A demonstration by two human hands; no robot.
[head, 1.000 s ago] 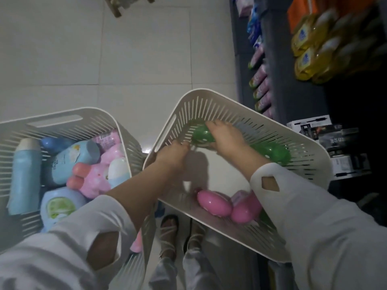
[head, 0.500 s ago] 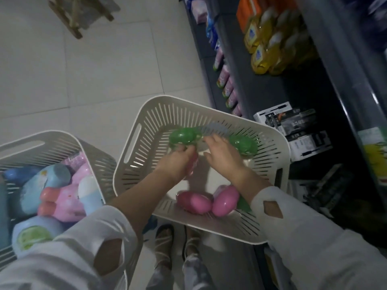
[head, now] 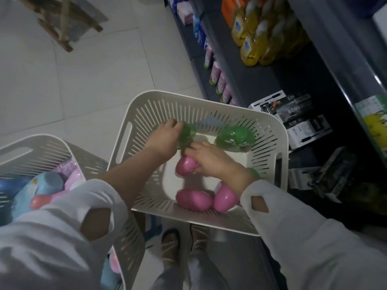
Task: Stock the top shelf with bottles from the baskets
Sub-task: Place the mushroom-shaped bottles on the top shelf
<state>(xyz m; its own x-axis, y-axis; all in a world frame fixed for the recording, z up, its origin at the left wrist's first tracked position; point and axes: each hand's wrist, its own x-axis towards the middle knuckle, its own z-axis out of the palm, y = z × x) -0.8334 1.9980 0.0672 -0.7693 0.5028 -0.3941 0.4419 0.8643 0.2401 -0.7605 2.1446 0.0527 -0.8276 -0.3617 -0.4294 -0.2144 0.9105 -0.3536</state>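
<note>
The left basket, slotted white plastic, holds rounded blue and pink bottles; count unclear. In the middle basket my left hand curls round a glossy green bottle, and my right hand grips a smooth pink bottle. Loose there: one second green bottle and two more pink bottles at the near wall. Yellow bottles stand on the right-hand shelf.

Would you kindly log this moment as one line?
stage: picking from basket | left hand: grips green bottle | right hand: grips pink bottle | remaining: second green bottle, two pink bottles
</note>
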